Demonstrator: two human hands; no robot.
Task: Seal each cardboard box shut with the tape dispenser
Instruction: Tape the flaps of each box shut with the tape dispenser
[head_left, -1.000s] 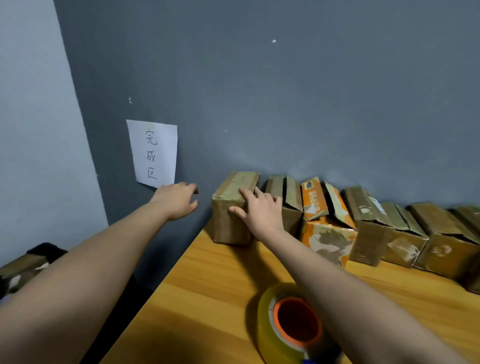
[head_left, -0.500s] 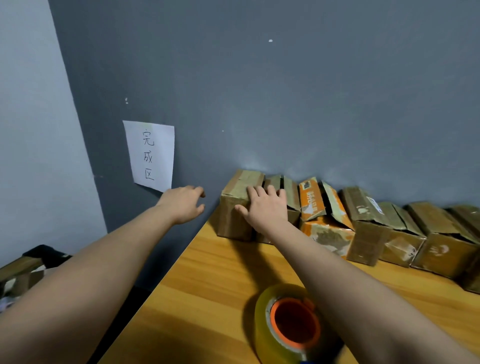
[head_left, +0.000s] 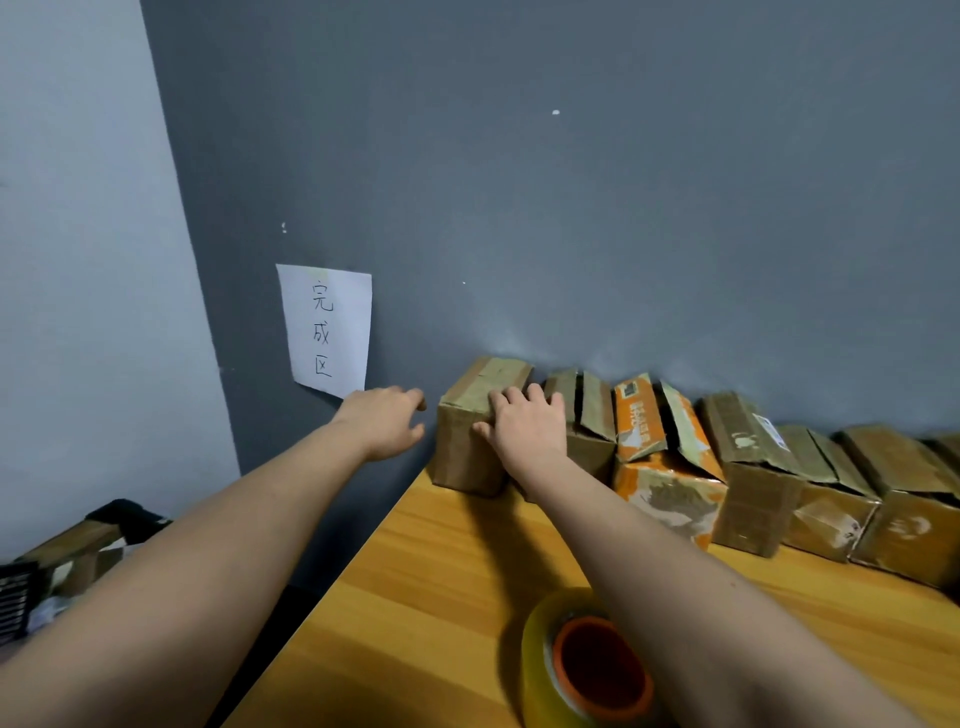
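At the centre of the frame the right hand (head_left: 527, 426) lies flat on the right top edge of the end box (head_left: 480, 423), fingers straight over the taped top and thumb down its front face. This box is plain brown corrugated card, a squat block with a strip of dull tape along its closed flaps, standing at the far left corner of the table (head_left: 441, 597) against the wall. Just left of it, off the table edge, the left hand (head_left: 384, 421) hovers with fingers loosely curled, holding nothing and not touching the box.

To the right runs a row of boxes along the dark grey matte wall: a brown box (head_left: 584, 421) with flaps half raised, an orange printed box (head_left: 662, 467) with scuffed, peeling faces and open flaps, then more worn brown boxes (head_left: 831, 499) toward the right edge. The table is smooth, yellow wood grain. At lower centre a roll of clear yellowish tape (head_left: 540, 654) on an orange core stands on edge. At left centre a white paper sheet (head_left: 327, 327) with handwritten characters is fixed to the wall.
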